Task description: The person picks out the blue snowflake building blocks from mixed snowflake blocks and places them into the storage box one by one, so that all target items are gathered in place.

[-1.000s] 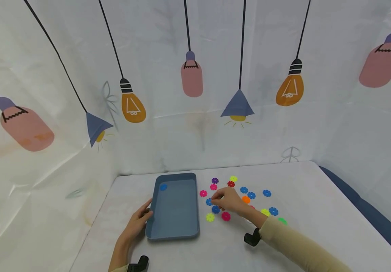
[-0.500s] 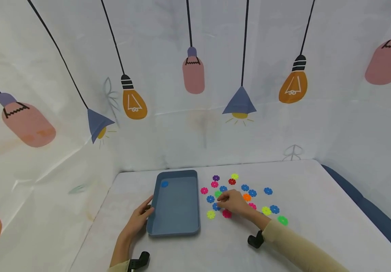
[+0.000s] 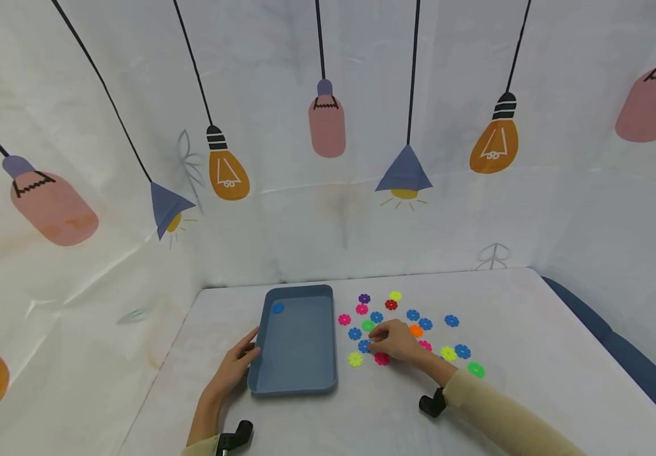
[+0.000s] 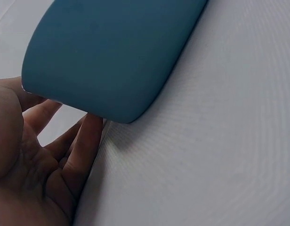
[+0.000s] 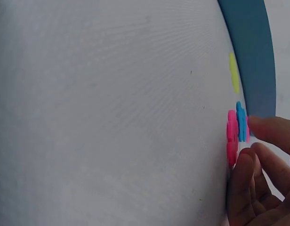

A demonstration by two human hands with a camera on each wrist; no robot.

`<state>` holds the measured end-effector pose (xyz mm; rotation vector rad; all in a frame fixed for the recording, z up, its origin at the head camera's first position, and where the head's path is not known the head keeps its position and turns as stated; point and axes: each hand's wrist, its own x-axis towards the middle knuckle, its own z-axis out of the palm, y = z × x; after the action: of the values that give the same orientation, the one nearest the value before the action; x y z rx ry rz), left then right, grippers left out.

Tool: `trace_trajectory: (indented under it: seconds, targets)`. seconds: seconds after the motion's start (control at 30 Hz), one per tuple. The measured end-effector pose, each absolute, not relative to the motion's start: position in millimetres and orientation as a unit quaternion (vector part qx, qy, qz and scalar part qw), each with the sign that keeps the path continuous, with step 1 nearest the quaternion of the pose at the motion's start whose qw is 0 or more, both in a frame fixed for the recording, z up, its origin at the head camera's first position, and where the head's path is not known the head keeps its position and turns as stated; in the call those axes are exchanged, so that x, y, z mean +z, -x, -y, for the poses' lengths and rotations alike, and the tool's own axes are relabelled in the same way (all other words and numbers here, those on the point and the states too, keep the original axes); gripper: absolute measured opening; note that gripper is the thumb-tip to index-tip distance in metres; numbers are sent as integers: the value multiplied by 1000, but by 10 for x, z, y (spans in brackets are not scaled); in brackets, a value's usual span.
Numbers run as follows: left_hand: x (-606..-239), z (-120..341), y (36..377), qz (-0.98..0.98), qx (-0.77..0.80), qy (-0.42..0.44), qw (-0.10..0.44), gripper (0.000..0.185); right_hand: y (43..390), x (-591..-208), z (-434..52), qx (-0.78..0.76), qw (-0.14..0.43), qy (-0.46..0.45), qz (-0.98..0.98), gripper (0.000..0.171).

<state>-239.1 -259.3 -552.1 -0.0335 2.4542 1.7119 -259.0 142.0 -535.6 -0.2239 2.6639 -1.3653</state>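
A blue-grey tray (image 3: 292, 379) lies on the white table with one blue flower-shaped disc (image 3: 277, 308) in its far left corner. My left hand (image 3: 232, 368) grips the tray's left side, its thumb near the rim and fingers against the wall in the left wrist view. Over the scattered discs, my right hand (image 3: 398, 342) has its thumb and forefinger apart, fingertips right at a blue flower-shaped disc (image 5: 241, 122). A pink disc (image 5: 232, 136) lies close under those fingers, partly hidden in the head view. A yellow disc (image 5: 234, 73) rests nearer the tray.
Several more discs spread right of the tray, among them a purple one (image 3: 364, 298), an orange one (image 3: 416, 330) and a green one (image 3: 476, 370). A white sheet printed with lamps (image 3: 328, 221) hangs behind the table. Dark blue material (image 3: 613, 342) shows beyond the right edge.
My right hand has shifted slightly right and nearer me, uncovering a green and a blue disc. My left hand stays at the tray. The head view has tilted a little.
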Motion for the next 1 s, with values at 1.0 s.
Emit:
trace_trajectory:
  seconds: [1.0]
  targets:
    - [-5505, 2571, 2363, -828, 557, 20, 65, 54, 2651, -5388, -1322, -375, 58, 109, -919, 28]
